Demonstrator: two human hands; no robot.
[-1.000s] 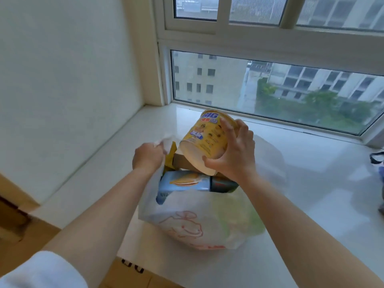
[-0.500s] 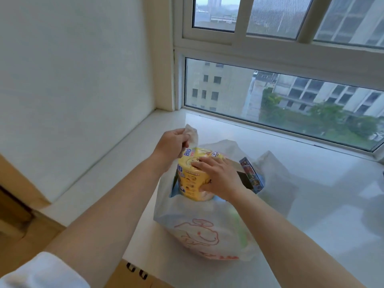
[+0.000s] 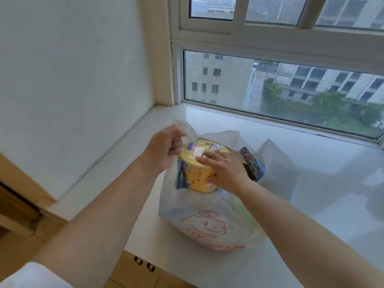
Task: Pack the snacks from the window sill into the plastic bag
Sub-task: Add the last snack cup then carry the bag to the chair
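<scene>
Yellow snack tub going into the plastic bag on the window sill.

The left hand (image 3: 164, 150) pinches the plastic bag (image 3: 199, 221) by its handle, holding the mouth up. The right hand (image 3: 224, 171) grips the yellow snack tub (image 3: 195, 173), upright and half inside the bag. A blue box (image 3: 252, 163) pokes out beside it. The bag stands near the window sill's (image 3: 311, 204) front edge.

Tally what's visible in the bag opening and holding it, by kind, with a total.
Yellow snack tub: 1
Blue cartoon-print box: 1
Plastic bag: 1
Hands: 2, left hand gripping the bag handle, right hand on the tub
Total: 5
Other items show faintly through the bag; cannot count them.
</scene>
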